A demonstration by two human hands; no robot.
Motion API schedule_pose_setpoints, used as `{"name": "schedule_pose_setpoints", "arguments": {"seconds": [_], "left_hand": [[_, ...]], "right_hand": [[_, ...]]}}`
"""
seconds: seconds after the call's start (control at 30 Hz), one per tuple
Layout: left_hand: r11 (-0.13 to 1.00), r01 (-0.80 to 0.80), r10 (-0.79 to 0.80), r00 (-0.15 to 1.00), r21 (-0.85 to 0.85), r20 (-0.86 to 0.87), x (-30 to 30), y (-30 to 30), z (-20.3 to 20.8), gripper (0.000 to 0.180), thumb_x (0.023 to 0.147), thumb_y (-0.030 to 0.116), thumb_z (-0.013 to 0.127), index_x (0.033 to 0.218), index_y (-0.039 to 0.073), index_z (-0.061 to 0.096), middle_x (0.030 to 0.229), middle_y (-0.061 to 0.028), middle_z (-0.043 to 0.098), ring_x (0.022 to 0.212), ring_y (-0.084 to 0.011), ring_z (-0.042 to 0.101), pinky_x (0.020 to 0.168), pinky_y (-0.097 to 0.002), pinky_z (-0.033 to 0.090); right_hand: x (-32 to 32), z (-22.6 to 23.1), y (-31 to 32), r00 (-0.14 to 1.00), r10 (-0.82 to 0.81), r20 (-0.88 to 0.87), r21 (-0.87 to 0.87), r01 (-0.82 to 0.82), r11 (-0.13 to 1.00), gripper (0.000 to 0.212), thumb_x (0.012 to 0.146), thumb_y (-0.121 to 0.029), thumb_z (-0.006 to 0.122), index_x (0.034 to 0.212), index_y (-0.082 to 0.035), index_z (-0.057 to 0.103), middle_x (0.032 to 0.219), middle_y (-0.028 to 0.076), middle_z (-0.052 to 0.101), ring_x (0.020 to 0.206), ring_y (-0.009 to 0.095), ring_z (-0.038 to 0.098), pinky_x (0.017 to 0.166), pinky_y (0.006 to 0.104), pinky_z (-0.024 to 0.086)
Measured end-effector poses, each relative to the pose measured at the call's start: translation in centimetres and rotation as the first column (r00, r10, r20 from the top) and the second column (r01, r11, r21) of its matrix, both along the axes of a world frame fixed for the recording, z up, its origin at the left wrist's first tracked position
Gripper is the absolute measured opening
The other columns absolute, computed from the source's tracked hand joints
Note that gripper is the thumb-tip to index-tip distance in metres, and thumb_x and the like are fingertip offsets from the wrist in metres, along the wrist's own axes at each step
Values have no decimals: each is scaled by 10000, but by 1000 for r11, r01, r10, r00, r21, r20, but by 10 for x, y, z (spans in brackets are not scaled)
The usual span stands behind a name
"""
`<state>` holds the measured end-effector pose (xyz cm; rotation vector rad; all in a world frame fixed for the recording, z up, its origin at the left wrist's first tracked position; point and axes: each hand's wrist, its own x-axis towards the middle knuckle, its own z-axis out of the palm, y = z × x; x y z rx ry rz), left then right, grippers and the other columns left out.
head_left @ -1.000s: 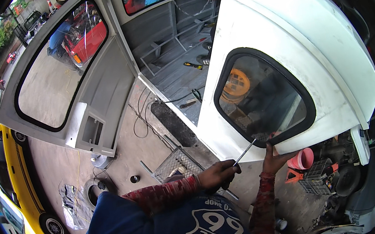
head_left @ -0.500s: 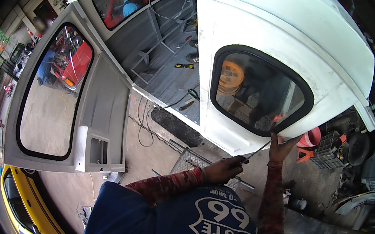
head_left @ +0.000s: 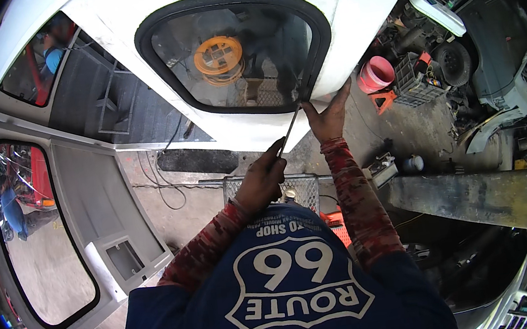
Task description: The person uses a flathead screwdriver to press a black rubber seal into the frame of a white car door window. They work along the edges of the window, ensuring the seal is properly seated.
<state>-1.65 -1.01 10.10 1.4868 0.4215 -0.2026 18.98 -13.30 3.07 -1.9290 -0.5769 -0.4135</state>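
Note:
My left hand (head_left: pixel 260 183) is closed round a tool with a thin metal shaft (head_left: pixel 290 131); its handle is hidden in the fist. The shaft slants up and to the right, its tip at the lower right of the window's black rubber seal (head_left: pixel 240 109). My right hand (head_left: pixel 329 119) is open against the lower edge of the white body panel (head_left: pixel 351 19), thumb beside the tool's tip and fingers stretched along the panel. Through the window glass (head_left: pixel 261 40) an orange reel-like object (head_left: pixel 218 55) shows.
On the left an open grey door (head_left: pixel 79 193) swings out from the vehicle. A mesh-topped metal stand (head_left: pixel 306 189) is just in front of me. To the right are a pink bucket (head_left: pixel 375 75), a black crate (head_left: pixel 412 80), a tire (head_left: pixel 453 63) and a long metal beam (head_left: pixel 478 197).
My view has turned to the right, so the window now lies straight ahead. Both hands keep their place at the seal's lower corner, the left still holding the thin-shafted tool.

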Motion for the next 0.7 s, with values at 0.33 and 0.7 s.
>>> {"name": "schedule_pose_setpoints", "arguments": {"seconds": [0.33, 0.7], "left_hand": [[999, -22, 22, 1000, -38, -7, 2, 1, 1, 545, 1044, 210, 539, 1560, 92, 410, 746, 7, 531, 584, -74, 484, 514, -274, 456], [993, -30, 30, 1000, -117, 0, 7, -3, -1, 548, 1044, 219, 539, 1556, 72, 409, 730, 9, 525, 576, -77, 491, 519, -269, 462]], "right_hand": [[-4, -5, 11, 994, -92, 60, -11, 93, 996, 1176, 717, -162, 870, 1558, 112, 95, 1580, 347, 244, 1478, 504, 263, 1218, 489, 271], [-18, 6, 26, 980, -184, 71, 93, 177, 980, 1122, 702, -131, 882, 1549, 95, 181, 1534, 328, 335, 1437, 495, 336, 1191, 501, 303]]}}
